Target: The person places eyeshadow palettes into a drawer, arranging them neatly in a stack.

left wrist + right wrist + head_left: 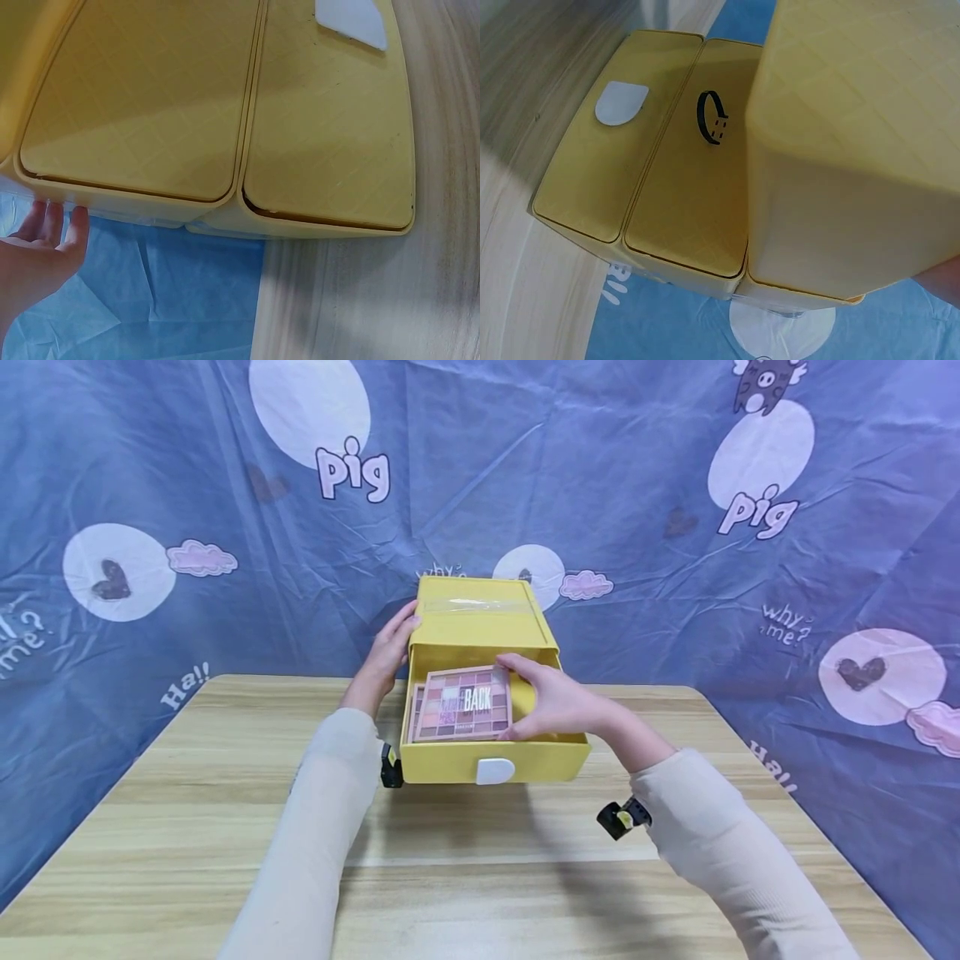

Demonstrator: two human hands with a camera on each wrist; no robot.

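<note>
A yellow drawer cabinet [483, 622] has its top drawer [442, 764] pulled out towards me. My right hand [558, 697] reaches into this drawer and pinches the right side of an eyeshadow palette [450, 706], thumb at the lower corner and fingers at the upper one. The palette tilts slightly, its lid marked "BACK". Behind its left edge, part of another palette [416, 714] shows. My left hand [386, 652] rests against the cabinet's left side, and its fingers [52, 223] touch that wall in the left wrist view. The right wrist view shows the drawer's underside, with the palettes hidden.
Below the open drawer are closed drawers, one with a black strap handle [707, 118] and one with a white tab [622, 103]. Another white tab [495, 771] sits on the open drawer's front. The wooden table [225, 827] meets a blue patterned cloth [600, 468] behind.
</note>
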